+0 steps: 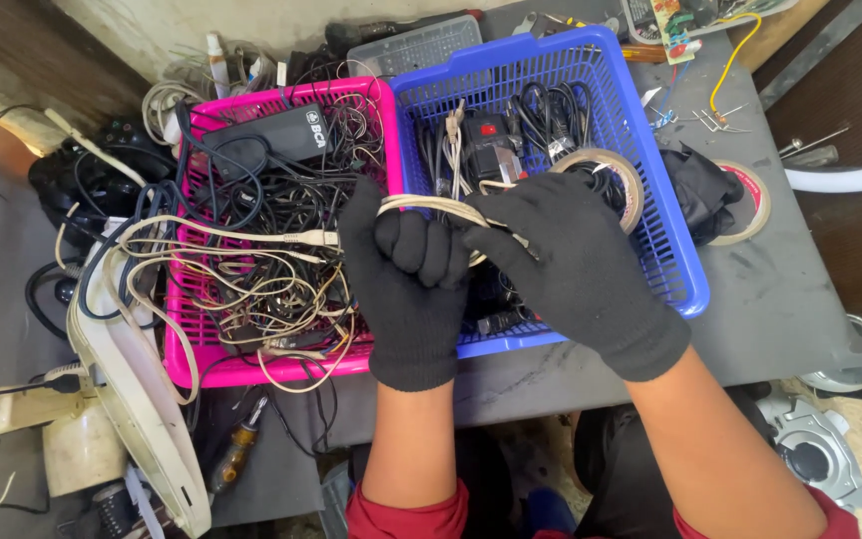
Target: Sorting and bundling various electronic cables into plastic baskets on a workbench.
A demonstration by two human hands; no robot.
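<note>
Both my hands wear black knit gloves. My left hand (406,289) is closed in a fist around a coiled beige cable (431,206), held above the gap between two baskets. My right hand (576,265) pinches the same cable at the right end of the coil. A loose length of that beige cable trails left into the pink basket (184,364), which is full of tangled black and beige wires. The blue basket (675,255) under my right hand holds black cords, a black adapter with a red button and a roll of tape (619,172).
A second tape roll (755,205) and black cloth lie on the grey table to the right. A circuit board and loose wires sit at the top right. A screwdriver (236,454) lies at the table's front left. A white appliance and cords crowd the left side.
</note>
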